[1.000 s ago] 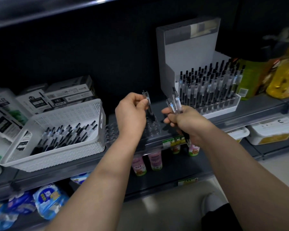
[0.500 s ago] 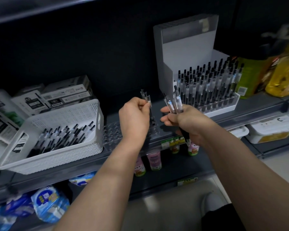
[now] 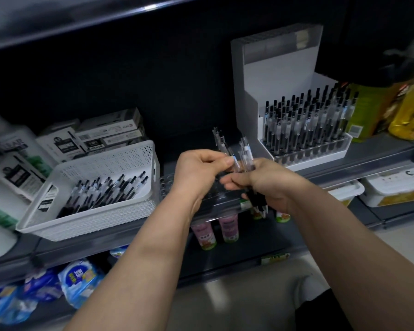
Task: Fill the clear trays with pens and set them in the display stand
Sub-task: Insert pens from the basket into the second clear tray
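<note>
My right hand grips a bundle of pens, clear barrels up and black tips down below the fist. My left hand pinches a pen at the top of that bundle, fingertips touching the right hand's. Under both hands a clear tray with round holes lies on the shelf, mostly hidden. At the right the white display stand holds a clear tray full of upright pens. A white basket on the left holds several loose pens.
Pen boxes are stacked behind the basket. Yellow and green bottles stand right of the stand. Small pink and green bottles sit on the lower shelf, white tubs at right, blue packets lower left.
My left hand has moved right from over the clear tray until it meets my right hand, and its fingers now close on a pen at the bundle. My right hand has barely shifted.
</note>
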